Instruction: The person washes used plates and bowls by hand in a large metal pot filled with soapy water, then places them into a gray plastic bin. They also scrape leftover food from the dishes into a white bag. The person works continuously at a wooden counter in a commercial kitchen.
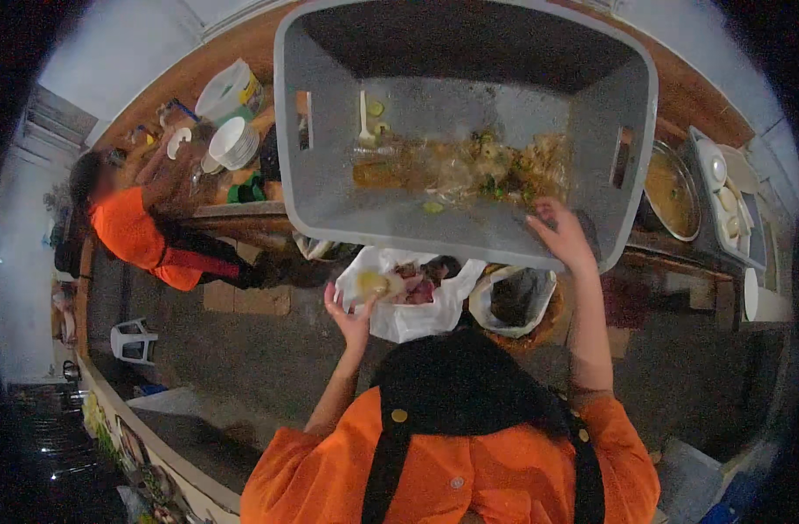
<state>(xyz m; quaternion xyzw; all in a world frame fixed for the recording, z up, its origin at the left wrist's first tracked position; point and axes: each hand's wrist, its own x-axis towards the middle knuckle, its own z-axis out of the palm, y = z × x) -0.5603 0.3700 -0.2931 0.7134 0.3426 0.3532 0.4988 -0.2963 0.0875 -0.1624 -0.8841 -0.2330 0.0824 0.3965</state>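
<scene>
My left hand [351, 316] holds a blurred, pale yellowish object [373, 284], perhaps a cup or small container, over a white plastic bag [409, 321] with dark and reddish contents. My right hand [560, 232] reaches over the near right wall of a large grey plastic bin [320, 190], fingers apart and bent; I cannot tell whether they touch anything. On the bin's floor lie wet food scraps [494, 160] with greens, crumpled clear plastic and brown liquid. A white plastic spoon [364, 121] and pale green slices [375, 108] are at its left end.
A co-worker in orange [134, 229] stands at the left counter by stacked white bowls [234, 144] and a clear tub [225, 95]. A lined waste bin [512, 321] stands below. At right are a large round pot [671, 190] and a tray [730, 209]. A white stool [134, 340] stands left.
</scene>
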